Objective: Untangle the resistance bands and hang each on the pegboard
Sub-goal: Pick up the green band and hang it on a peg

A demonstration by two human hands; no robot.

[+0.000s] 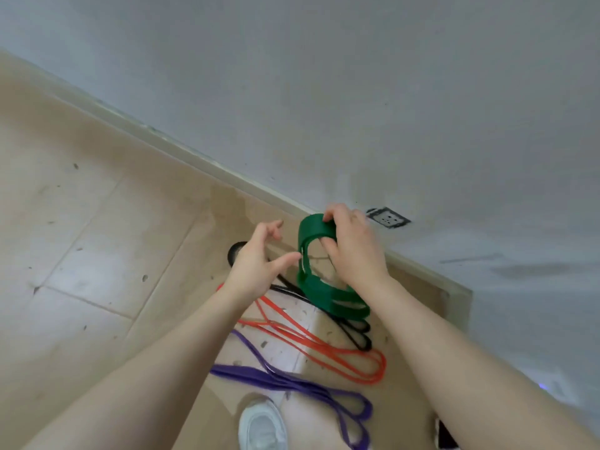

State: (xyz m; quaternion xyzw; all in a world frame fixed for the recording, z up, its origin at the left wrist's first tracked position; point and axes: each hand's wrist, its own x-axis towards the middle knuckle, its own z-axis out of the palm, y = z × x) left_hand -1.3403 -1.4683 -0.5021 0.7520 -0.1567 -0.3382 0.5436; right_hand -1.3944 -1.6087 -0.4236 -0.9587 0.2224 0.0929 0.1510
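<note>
Fingers of right hand curled round green band, lifted off floor; left hand spread, empty. Orange, purple, black bands left lying, seemingly overlapped. No pegboard seen; nothing hung.

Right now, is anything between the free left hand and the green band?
Nothing visible. The left hand hovers open just beside the green band, which the right hand already grips at its top; only open air separates them.

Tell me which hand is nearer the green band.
Right. The right hand grips the green band at its top; the left hand is open beside it, fingers apparently just short of it.
</note>
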